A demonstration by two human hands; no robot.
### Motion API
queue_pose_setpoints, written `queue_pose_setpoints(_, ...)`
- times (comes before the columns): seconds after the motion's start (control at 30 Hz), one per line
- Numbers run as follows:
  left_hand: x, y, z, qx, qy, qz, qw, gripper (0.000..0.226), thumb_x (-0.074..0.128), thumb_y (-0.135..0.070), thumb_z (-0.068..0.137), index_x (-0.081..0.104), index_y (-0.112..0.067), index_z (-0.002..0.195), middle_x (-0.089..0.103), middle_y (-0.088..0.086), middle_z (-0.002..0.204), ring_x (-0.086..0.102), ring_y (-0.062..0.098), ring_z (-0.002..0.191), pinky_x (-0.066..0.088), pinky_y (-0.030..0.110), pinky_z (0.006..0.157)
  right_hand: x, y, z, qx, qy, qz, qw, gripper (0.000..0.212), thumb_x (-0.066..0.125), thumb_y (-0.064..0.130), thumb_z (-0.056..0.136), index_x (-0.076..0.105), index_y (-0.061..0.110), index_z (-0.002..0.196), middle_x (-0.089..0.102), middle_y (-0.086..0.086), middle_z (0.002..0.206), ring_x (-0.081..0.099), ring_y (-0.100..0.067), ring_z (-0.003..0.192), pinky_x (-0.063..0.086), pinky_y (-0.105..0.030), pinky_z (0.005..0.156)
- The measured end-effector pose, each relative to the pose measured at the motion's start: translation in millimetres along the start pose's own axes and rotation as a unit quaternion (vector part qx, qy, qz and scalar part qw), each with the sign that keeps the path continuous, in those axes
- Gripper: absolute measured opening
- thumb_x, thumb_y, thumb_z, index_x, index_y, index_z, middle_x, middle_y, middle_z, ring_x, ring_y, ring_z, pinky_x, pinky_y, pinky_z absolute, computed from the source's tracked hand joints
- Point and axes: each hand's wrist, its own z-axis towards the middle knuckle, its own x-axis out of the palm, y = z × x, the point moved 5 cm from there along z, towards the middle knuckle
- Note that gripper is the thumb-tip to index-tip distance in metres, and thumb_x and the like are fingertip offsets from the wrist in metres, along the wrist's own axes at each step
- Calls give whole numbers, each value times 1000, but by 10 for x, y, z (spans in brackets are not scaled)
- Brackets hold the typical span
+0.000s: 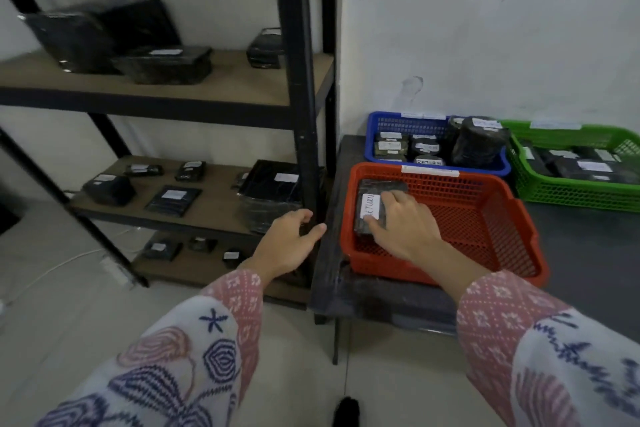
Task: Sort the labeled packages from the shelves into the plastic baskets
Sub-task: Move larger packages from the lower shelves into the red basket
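1. A black-wrapped package point(375, 208) bearing a handwritten "RETURN" label is shown lying in the far-left corner of the red basket point(485, 218), which stands on the dark surface point(588, 270).
2. The right hand point(401, 225) is laid over the package's right half, fingers curled about its near and right edges; the label is left partly visible.
3. The left hand point(291, 239) is held loosely open beside the shelf post point(304, 114), nothing gripped.
4. The package is judged light, fairly stiff and slick in its film; hold is best taken across the short sides.
5. Further packages point(173, 199) are seen on the shelves.
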Motion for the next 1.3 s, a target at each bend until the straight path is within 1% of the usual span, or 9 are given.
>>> queue_pose_setpoints(0.17, -461, 251, -471, 4, -18, 68, 997, 54, 54, -38, 91, 41, -13, 138, 47, 3, 139, 49, 15, 122, 38, 24, 98, -29, 524, -202, -55, 0, -12, 998, 55, 42, 47, 92, 43, 8, 130, 47, -12, 136, 42, -30, 127, 36, -42, 102)
queue_pose_setpoints(0.27, -736, 486, -686, -7, -40, 92, 995, 55, 55, -38, 91, 41, -12, 138, 47, 3, 139, 44, 17, 127, 35, 29, 104, 21, 874, -278, -84, 7, -16, 996, 57, 41, 47, 93, 40, 8, 134, 45, -11, 138, 41, -29, 128, 35, -41, 102)
queue_pose_setpoints(0.47, -1326, 1081, -979, -46, -64, 104, 991, 54, 56, -38, 89, 44, -14, 135, 49, 5, 137, 45, 20, 125, 36, 31, 103, 166, 1707, -315, -120, 5, -18, 993, 56, 43, 47, 92, 41, 10, 134, 46, -9, 138, 43, -27, 126, 36, -41, 101)
queue_pose_setpoints(0.6, -1759, 1527, -1150, -62, -59, 113, 990, 55, 55, -38, 90, 42, -13, 137, 47, 5, 139, 46, 20, 125, 35, 28, 100, 335, 2384, -300, -130, 4, -9, 991, 57, 43, 47, 93, 40, 10, 136, 45, -9, 139, 43, -27, 127, 36, -42, 103)
queue_pose_setpoints(0.73, -2197, 2007, -1323, -70, -54, 120, 989, 56, 57, -39, 89, 43, -13, 137, 49, 5, 138, 46, 20, 126, 37, 32, 105, 529, 3058, -306, -134, 4, -3, 991, 57, 42, 48, 93, 40, 10, 135, 45, -10, 139, 43, -27, 127, 36, -41, 103)
queue_pose_setpoints(0.9, -2693, 2578, -1555, -73, -34, 131, 988, 55, 56, -42, 88, 46, -13, 134, 52, 5, 132, 52, 22, 118, 44, 36, 99, 854, 3758, -351, -134, 17, 4, 991, 55, 42, 48, 93, 41, 11, 134, 47, -9, 137, 45, -26, 125, 38, -40, 100)
queue_pose_setpoints(0.97, -2843, 2791, -1619, -70, -25, 139, 988, 56, 55, -45, 87, 48, -14, 133, 52, 4, 132, 51, 23, 121, 42, 37, 101, 992, 3967, -379, -134, 25, 12, 991, 55, 42, 48, 92, 41, 12, 134, 48, -8, 136, 46, -25, 123, 38, -39, 99)
queue_pose_setpoints(1.13, -3087, 3240, -1639, -75, -31, 145, 986, 55, 55, -40, 89, 45, -11, 135, 49, 6, 138, 45, 20, 126, 34, 29, 103, 1428, 4335, -388, -132, 77, 16, 988, 57, 42, 48, 92, 39, 12, 136, 45, -8, 139, 43, -25, 126, 36, -40, 103)
queue_pose_setpoints(1.3, -3142, 3671, -1467, -93, -14, 129, 987, 55, 53, -40, 91, 42, -13, 137, 45, 5, 141, 41, 20, 129, 32, 30, 104, 1846, 4596, -157, -142, 119, 1, 983, 56, 40, 49, 93, 39, 12, 135, 44, -7, 139, 42, -25, 127, 36, -40, 103)
